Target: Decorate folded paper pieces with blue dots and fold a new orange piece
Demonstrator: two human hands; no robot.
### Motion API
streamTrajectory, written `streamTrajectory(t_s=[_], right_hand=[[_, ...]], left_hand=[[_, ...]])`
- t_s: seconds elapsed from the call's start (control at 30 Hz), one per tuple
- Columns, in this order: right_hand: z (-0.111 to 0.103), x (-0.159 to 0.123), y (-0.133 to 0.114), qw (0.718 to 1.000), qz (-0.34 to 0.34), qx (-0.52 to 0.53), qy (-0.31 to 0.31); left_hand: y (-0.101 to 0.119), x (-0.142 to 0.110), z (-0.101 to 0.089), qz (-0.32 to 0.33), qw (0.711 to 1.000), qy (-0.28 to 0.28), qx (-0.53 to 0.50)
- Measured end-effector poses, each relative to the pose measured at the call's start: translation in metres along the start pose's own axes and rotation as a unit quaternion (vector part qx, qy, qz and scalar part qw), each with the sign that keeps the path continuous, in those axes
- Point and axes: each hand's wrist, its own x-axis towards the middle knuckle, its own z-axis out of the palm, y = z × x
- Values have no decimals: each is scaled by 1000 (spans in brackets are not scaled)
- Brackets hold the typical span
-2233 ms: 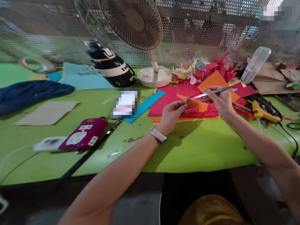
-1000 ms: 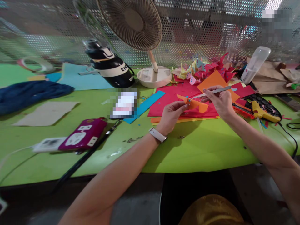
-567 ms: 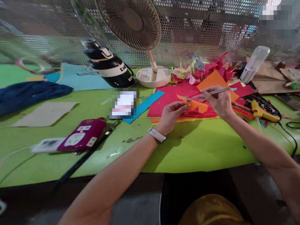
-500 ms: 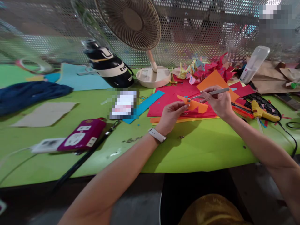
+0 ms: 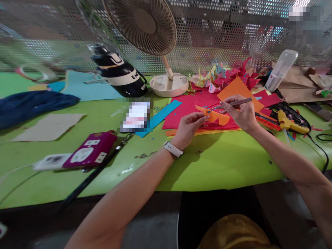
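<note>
My left hand pinches the left end of a folded piece of orange paper between thumb and fingers. In my right hand is a pair of metal tweezers, held like a pen. The tweezers' tips reach the orange paper near my left fingertips, where a tiny blue speck shows. Whether the tips grip that speck is too small to tell. Beneath both hands lie red sheets, with small blue bits scattered on them. An orange square sheet rests just behind my right hand.
Folded paper figures are heaped at the back. A fan and a black bottle stand behind the hands. To the right lie a yellow glue gun and a clear bottle; to the left, a phone and a purple power adapter.
The tweezers and my right hand have shifted very slightly left, their tips staying at the orange paper. My left hand keeps its pinch. The whole view has moved a little.
</note>
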Motion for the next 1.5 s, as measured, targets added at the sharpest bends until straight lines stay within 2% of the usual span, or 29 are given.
streamTrajectory(t_s=[0.3,0.6,0.8,1.5], right_hand=[[-1,-2,-4,1000,-2,-17,-3],[8,-3,9,996,51,59,49],[11,-3,10,993,75,76,56],[11,-4,11,991,81,90,64]], left_hand=[[-1,1,-1,7,1000,-2,6],[-4,2,-1,-3,1000,12,-12],[-4,2,-2,-3,1000,13,-5],[-4,1,-2,1,1000,9,-2]])
